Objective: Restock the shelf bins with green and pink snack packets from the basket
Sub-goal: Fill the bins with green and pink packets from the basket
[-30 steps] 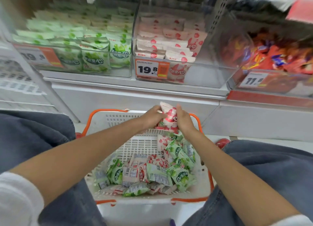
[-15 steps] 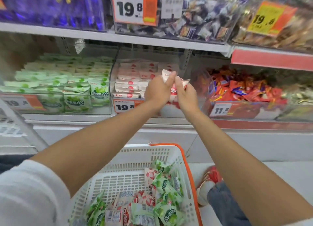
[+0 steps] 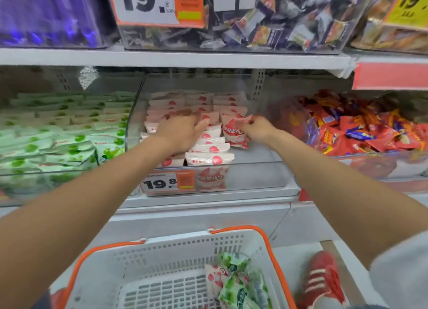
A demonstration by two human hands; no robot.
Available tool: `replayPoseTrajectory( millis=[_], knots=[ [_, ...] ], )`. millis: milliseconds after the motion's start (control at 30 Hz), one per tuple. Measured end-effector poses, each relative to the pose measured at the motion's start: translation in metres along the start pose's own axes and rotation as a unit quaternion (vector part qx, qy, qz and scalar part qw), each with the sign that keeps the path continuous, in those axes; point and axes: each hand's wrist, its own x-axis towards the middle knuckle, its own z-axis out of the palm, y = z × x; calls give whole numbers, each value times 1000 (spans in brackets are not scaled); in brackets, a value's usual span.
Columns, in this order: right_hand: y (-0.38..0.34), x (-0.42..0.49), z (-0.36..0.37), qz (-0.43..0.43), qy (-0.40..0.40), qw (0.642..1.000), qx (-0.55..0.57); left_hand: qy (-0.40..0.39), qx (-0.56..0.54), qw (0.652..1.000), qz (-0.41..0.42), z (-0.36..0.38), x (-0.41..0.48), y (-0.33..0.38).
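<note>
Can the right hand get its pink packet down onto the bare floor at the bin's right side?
Likely yes. The right hand holds the pink packet inside the pink bin, next to that bare floor; the left hand rests on the stacks further left, clear of it.

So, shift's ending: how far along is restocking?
Done: the clear bin of green packets looks nearly full. In hand: right hand pinches a pink snack packet in the clear middle bin, left hand resting on its rows. Left: mixed packets in the white plastic basket.
</note>
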Motion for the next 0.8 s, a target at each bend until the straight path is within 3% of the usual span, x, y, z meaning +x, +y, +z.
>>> replayPoseTrajectory(
  millis=[233,533,800],
  knots=[
    [-5,16,18,-2,6,998,-70,13,-23,1000,7,3,2,-3],
    [6,24,21,52,2,998,-20,27,-28,999,8,3,3,-3],
    [5,21,30,18,-22,999,-29,34,-42,999,2,2,1,-1]
  ],
)
